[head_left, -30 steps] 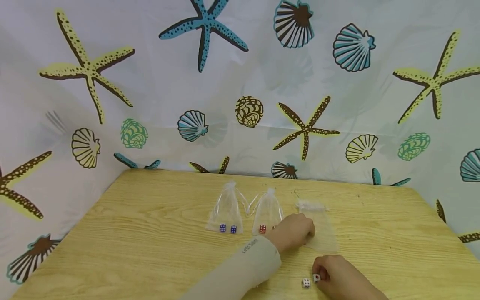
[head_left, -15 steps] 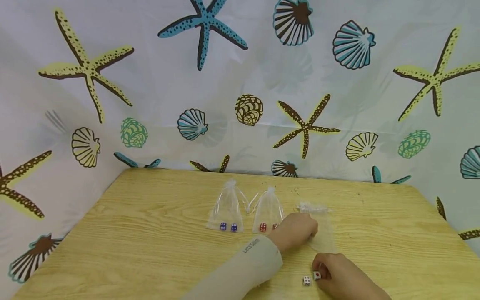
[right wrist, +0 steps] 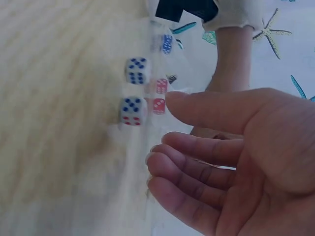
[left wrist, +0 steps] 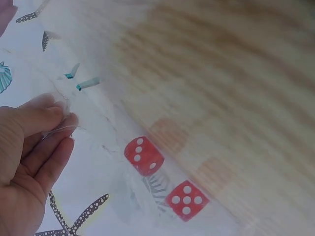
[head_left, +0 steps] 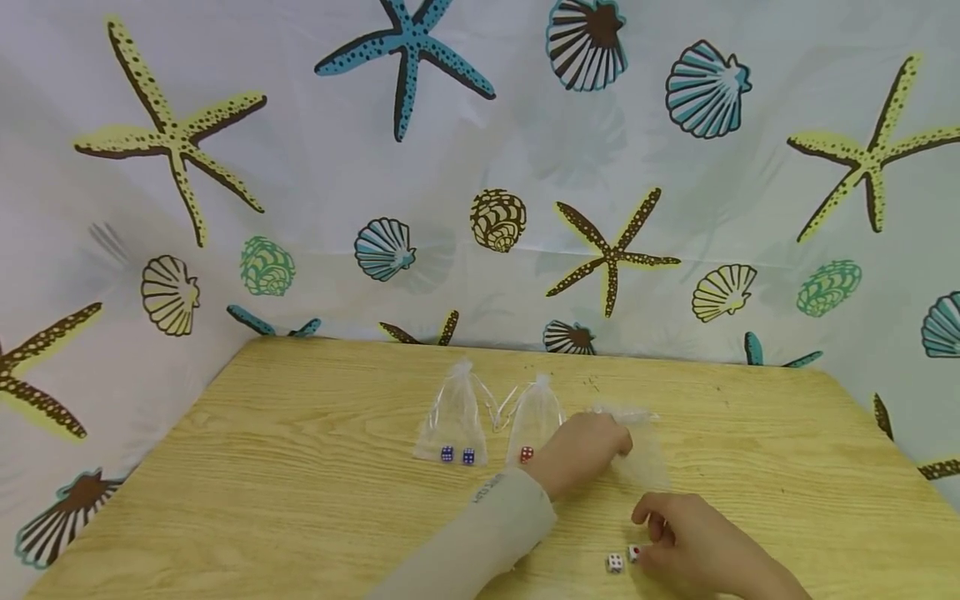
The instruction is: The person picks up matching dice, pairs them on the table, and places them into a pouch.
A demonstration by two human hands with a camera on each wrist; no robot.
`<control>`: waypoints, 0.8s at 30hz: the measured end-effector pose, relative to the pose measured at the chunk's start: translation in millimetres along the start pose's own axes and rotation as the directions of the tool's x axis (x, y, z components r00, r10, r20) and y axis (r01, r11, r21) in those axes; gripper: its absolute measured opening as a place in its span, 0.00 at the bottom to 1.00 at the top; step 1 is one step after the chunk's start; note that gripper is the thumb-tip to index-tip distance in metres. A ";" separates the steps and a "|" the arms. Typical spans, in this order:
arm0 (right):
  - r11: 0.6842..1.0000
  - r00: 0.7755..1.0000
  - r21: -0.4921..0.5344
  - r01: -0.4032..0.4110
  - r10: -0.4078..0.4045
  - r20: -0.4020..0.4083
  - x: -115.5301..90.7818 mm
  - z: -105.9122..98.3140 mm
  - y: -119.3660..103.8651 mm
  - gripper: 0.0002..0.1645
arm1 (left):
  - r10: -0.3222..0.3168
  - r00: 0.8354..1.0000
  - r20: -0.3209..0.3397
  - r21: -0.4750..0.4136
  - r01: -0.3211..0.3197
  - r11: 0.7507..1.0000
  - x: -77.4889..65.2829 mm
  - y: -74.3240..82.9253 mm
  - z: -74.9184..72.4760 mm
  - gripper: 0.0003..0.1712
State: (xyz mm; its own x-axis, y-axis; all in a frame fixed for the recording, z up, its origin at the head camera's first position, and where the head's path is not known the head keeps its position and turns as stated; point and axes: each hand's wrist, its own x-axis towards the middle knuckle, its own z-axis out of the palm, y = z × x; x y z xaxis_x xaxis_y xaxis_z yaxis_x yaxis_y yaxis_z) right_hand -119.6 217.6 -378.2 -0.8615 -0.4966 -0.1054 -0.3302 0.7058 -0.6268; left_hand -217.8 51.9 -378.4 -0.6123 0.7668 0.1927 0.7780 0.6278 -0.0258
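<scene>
My left hand (head_left: 585, 450) pinches the sheer drawstring bag (head_left: 647, 458) on the right of three, near its mouth; in the left wrist view, thin clear fabric shows between the thumb and fingers (left wrist: 61, 120). The bag looks flat, with no dice showing in it. My right hand (head_left: 693, 537) is just above the table beside two white dice (head_left: 615, 563). Its thumb and fingers are apart with nothing between them in the right wrist view, where one white die (right wrist: 133, 111) shows blue and red pips.
Left of the hands lie two more sheer bags on the wooden table (head_left: 300, 467). One (head_left: 453, 412) holds two blue dice (head_left: 447, 454). Beside it, the other (head_left: 534, 412) holds two red dice (left wrist: 187, 200), partly behind my left arm. A curtain with starfish and shells (head_left: 450, 292) surrounds the table.
The fingers of my right hand have come off the white die and moved up and right. My left hand has shifted slightly left and back with the bag, covering one red die.
</scene>
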 end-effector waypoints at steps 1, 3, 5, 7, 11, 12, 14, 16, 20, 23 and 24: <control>1.000 1.000 -0.006 0.022 -0.022 -0.007 -0.5 -2.6 0.8 0.14 | -0.002 1.000 0.007 0.006 0.002 1.000 0.0 0.2 -2.4 0.15; 0.999 0.999 -0.013 0.047 -0.047 -0.020 -1.2 -8.3 2.3 0.16 | -0.007 1.000 0.016 0.024 0.006 1.000 -0.1 0.3 -6.0 0.17; 0.999 0.999 -0.008 0.043 -0.043 -0.024 -1.8 -13.8 3.6 0.16 | -0.008 1.000 0.020 0.042 0.008 0.999 -0.6 -0.2 -8.4 0.17; 0.999 0.999 -0.006 0.034 -0.034 -0.033 -1.9 -18.9 5.0 0.16 | -0.015 1.000 0.012 0.054 0.014 0.998 -1.8 -1.0 -10.7 0.17; 1.000 0.997 -0.003 0.002 -0.002 -0.072 -1.5 -27.6 7.7 0.18 | -0.026 0.999 -0.020 0.054 0.027 0.998 -5.5 -2.2 -14.0 0.17; 1.000 0.996 -0.007 -0.006 0.005 -0.084 -1.6 -29.2 8.6 0.18 | -0.026 0.999 -0.030 0.054 0.028 0.998 -6.5 -2.2 -14.5 0.17; 0.999 0.993 -0.031 -0.010 0.006 -0.116 -1.2 -32.9 11.0 0.18 | -0.027 0.998 -0.052 0.058 0.031 0.998 -8.3 -2.7 -15.7 0.17; 0.999 0.990 -0.049 -0.022 0.015 -0.140 -0.5 -36.0 13.8 0.18 | -0.025 0.997 -0.078 0.071 0.031 0.997 -10.7 -3.4 -17.2 0.17; 0.998 0.987 -0.046 -0.044 0.037 -0.157 1.2 -39.8 18.4 0.19 | -0.023 0.990 -0.139 0.083 0.035 0.996 -19.1 -5.8 -20.3 0.16; 0.998 0.987 -0.010 -0.067 0.064 -0.147 2.1 -41.1 20.6 0.21 | -0.028 0.985 -0.172 0.084 0.043 0.996 -27.8 -8.3 -22.0 0.16; 0.997 0.987 0.004 -0.071 0.071 -0.144 2.2 -41.2 21.0 0.22 | -0.029 0.983 -0.181 0.084 0.045 0.995 -30.9 -9.1 -22.6 0.15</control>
State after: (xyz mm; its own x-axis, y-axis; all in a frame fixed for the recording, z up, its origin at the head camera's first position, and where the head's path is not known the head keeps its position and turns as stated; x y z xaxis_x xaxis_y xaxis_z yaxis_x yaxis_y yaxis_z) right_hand -144.3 252.1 -359.8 -0.9293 -0.3674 -0.0377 -0.2664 0.7375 -0.6206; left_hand -202.8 19.4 -361.9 -0.5992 0.7114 0.3674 0.7353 0.6705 -0.0991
